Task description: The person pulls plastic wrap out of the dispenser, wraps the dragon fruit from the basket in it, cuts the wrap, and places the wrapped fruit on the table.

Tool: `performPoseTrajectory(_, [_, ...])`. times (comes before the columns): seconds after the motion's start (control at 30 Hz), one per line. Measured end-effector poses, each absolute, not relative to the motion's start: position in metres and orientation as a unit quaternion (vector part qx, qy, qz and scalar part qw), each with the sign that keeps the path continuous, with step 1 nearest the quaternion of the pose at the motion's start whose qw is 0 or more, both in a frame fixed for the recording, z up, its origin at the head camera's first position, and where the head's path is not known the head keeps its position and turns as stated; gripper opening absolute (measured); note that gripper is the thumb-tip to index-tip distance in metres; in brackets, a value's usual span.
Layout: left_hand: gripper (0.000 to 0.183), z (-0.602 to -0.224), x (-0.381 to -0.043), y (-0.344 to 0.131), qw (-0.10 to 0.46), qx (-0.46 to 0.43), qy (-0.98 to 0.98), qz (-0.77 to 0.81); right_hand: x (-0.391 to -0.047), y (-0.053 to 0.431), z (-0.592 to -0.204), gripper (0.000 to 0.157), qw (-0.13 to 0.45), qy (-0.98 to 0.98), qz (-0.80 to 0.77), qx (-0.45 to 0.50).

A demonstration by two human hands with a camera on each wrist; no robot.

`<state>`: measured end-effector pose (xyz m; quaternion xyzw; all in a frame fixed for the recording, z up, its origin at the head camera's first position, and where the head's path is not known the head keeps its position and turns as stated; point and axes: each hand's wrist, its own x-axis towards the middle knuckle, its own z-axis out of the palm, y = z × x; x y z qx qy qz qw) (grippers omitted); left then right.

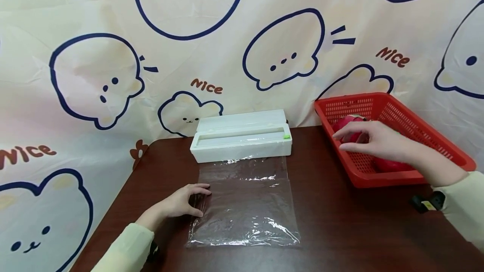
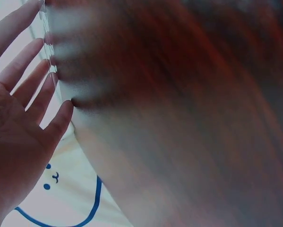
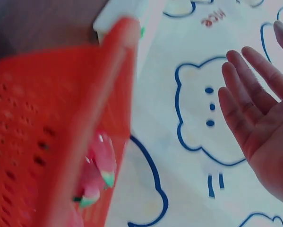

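A sheet of clear plastic wrap point(image 1: 245, 205) lies flat on the brown table, running from the front of a white wrap dispenser box point(image 1: 242, 150) whose lid stands up. At the sheet's left edge my left hand point(image 1: 175, 202) rests with fingers spread, fingertips touching the film. My right hand point(image 1: 382, 139) is over the red plastic basket point(image 1: 401, 179), its fingers loosely bent and nothing held, as the right wrist view also shows. Inside the basket are pink dragon fruits point(image 3: 101, 156) with green tips, one partly hidden behind my right hand in the head view.
Behind the table point(image 1: 321, 221) hangs a pale cloth point(image 1: 234, 53) printed with cartoon bears. A small green tab point(image 1: 286, 137) sits on the right end of the dispenser's top. The basket stands at the table's back right, with bare tabletop between it and the film.
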<state>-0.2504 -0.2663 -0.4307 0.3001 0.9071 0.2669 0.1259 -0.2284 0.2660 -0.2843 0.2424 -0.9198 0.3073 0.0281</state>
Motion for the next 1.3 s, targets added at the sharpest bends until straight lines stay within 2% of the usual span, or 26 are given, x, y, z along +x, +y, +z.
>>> performPoseTrajectory(0.23, [0.057,-0.43,-0.251,-0.265,0.123,0.313,0.905,0.261,-0.237,0.289,-0.269,0.056,0.03,-0.928,0.314,0.2])
performPoseTrajectory(0.6, [0.057,-0.432,-0.247,-0.266,0.137,0.3,0.904,0.273,-0.257,0.325,-0.264,0.057,0.02,-0.945,0.292,0.146])
performPoseTrajectory(1.03, [0.057,-0.434,-0.248,-0.268,0.136,0.303,0.902,0.277,-0.273,0.381,-0.309,0.071,-0.034,-0.96,0.258,0.104])
performPoseTrajectory(1.3, [0.058,-0.431,-0.251,-0.267,0.129,0.311,0.899,0.279,-0.27,0.405,-0.341,0.073,-0.06,-0.954,0.26,0.137])
